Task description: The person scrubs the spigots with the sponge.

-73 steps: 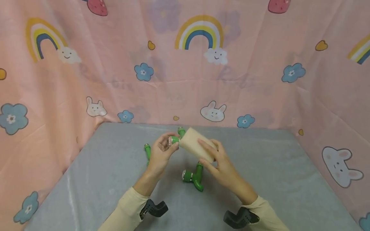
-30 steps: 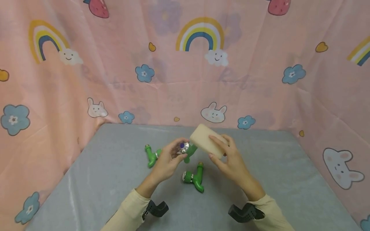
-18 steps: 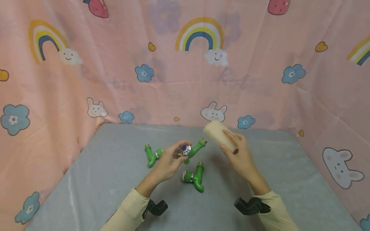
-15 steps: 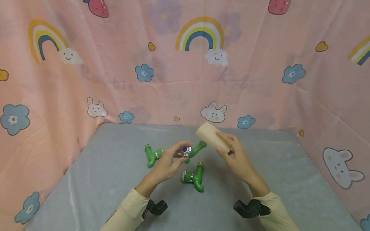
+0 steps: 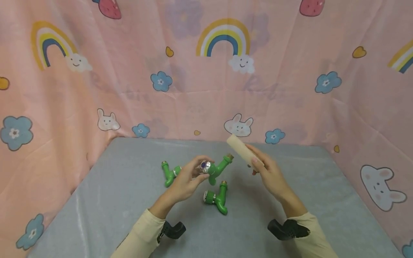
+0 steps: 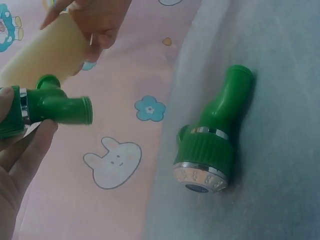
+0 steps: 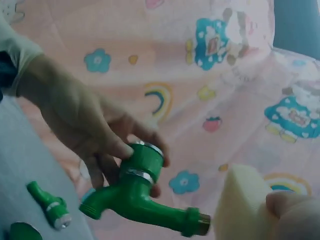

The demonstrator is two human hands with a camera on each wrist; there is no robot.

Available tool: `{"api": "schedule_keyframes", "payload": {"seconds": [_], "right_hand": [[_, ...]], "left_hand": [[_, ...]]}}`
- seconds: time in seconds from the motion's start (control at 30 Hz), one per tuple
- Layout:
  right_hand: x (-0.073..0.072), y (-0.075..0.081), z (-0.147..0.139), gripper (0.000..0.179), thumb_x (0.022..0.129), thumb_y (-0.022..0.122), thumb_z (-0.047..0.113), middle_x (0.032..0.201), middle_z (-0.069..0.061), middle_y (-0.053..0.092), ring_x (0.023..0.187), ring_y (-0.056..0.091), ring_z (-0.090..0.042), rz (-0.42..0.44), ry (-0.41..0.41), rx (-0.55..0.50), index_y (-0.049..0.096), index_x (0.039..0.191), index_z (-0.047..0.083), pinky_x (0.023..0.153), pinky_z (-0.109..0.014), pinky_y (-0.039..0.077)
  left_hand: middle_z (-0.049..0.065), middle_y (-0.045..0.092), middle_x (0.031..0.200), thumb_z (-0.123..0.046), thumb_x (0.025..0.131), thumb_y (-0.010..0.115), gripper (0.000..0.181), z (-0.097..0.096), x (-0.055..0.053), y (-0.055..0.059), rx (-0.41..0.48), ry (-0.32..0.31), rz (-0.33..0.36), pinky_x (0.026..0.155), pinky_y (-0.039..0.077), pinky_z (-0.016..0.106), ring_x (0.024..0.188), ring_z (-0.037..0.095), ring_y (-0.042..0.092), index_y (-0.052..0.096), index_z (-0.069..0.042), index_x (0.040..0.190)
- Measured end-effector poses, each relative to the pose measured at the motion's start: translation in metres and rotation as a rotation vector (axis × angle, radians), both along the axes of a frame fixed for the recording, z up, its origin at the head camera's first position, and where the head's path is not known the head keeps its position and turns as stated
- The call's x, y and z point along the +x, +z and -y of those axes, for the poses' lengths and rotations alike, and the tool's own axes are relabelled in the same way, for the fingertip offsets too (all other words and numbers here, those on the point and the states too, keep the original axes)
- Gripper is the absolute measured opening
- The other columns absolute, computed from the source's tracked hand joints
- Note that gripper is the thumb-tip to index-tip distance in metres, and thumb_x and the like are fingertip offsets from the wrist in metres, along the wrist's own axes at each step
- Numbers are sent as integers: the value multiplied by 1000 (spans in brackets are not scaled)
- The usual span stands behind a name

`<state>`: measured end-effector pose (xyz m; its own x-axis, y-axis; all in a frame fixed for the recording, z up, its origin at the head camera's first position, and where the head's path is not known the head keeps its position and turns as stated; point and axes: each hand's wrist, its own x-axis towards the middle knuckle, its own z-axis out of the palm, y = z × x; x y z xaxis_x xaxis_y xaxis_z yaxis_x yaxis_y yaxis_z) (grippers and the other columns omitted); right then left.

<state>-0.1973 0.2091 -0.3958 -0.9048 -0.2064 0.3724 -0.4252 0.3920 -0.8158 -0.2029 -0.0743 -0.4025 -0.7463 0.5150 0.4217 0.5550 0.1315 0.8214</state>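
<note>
My left hand (image 5: pixel 185 181) pinches a green faucet (image 5: pixel 219 168) by its knob, above the table. Its silver cap with a purple centre faces me, and its brass-coloured threaded end points up and right. In my right hand (image 5: pixel 274 177) is a cream sponge (image 5: pixel 240 147), turned with its narrow side toward the head camera. A small gap shows between sponge and threaded end in the head view. The right wrist view has the sponge (image 7: pixel 242 205) close beside the faucet's end (image 7: pixel 197 221). Right fingers behind the sponge are mostly hidden.
Two more green faucets lie on the grey-covered table (image 5: pixel 129 200): one (image 5: pixel 221 199) in front, between my forearms, the other (image 5: pixel 169 174) to the left, partly behind my left hand. A pink patterned curtain (image 5: pixel 196 100) hangs behind and along both sides.
The sponge has gone from against the faucet to its right, shifting back and forth, and has turned edge-on. The held faucet has moved right and rotated, uncovering its threaded end.
</note>
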Motion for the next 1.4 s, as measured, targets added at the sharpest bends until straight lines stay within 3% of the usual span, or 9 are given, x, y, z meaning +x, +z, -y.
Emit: {"api": "schedule_keyframes", "payload": {"seconds": [0.13, 0.37, 0.5, 0.63, 0.83, 0.97, 1.1, 1.23, 1.4], "right_hand": [[-1, -1, 5, 44, 111, 37, 19, 115, -16, 53, 89, 52, -15, 50, 115, -29, 41, 155, 11, 71, -31, 51], [-5, -5, -4, 48, 112, 35, 26, 117, -13, 50, 89, 53, -10, 236, 61, -96, 37, 156, 6, 72, -27, 52], [-1, 1, -4, 49, 112, 33, 27, 116, -10, 50, 93, 55, -15, 170, 112, -142, 34, 157, 6, 74, -26, 53], [1, 2, 1, 46, 111, 38, 21, 122, -14, 52, 93, 51, -19, 95, 137, -55, 39, 156, 12, 74, -29, 51], [-7, -11, -1, 46, 110, 43, 23, 114, -21, 55, 91, 52, -23, 198, 129, 3, 43, 154, 11, 71, -31, 51], [-9, -10, -6, 47, 109, 47, 22, 128, -24, 54, 86, 49, -18, 226, 56, 34, 43, 153, 8, 67, -28, 48], [-3, -3, -2, 49, 108, 48, 15, 146, -22, 46, 96, 49, -14, 106, -3, -39, 39, 155, 10, 73, -21, 48], [7, 0, 11, 57, 103, 54, 7, 153, -18, 38, 115, 47, -19, -75, 38, -65, 37, 157, 16, 87, -18, 47], [4, -10, 16, 60, 100, 61, 8, 149, -22, 39, 114, 47, -27, -92, -30, 51, 40, 156, 13, 83, -23, 46]], "left_hand": [[22, 55, 140, 4, 100, 56, 40, 1, 0, 2, 23, -37, 27, 90, 60, 28, 113, 36, 68, 47, -1, 139], [26, 54, 141, 3, 101, 55, 39, 1, -1, 2, 71, -77, 78, 91, 61, 35, 118, 40, 65, 46, -2, 138], [25, 54, 140, 0, 102, 54, 39, -2, -1, 2, 79, -104, 86, 90, 62, 41, 114, 40, 66, 46, -1, 140], [24, 54, 139, -3, 104, 52, 40, -2, -3, 1, 76, -114, 93, 87, 62, 46, 111, 35, 67, 47, -1, 144], [25, 51, 143, -8, 105, 52, 39, 1, -6, -5, 114, -129, 129, 85, 62, 44, 105, 18, 69, 48, 2, 143], [30, 48, 143, -10, 106, 52, 41, 4, -5, -6, 206, -142, 220, 90, 62, 42, 106, 6, 67, 43, 3, 144], [22, 55, 136, -15, 106, 52, 38, 8, -5, -5, 338, -143, 354, 95, 60, 37, 110, 9, 67, 42, -6, 142], [0, 65, 126, -20, 107, 51, 30, 9, -5, -3, 444, -189, 462, 99, 57, 33, 109, 9, 69, 43, -16, 135], [-7, 69, 114, -21, 109, 45, 24, 8, -5, -1, 535, -238, 519, 103, 55, 30, 107, 7, 70, 42, -16, 132]]}}
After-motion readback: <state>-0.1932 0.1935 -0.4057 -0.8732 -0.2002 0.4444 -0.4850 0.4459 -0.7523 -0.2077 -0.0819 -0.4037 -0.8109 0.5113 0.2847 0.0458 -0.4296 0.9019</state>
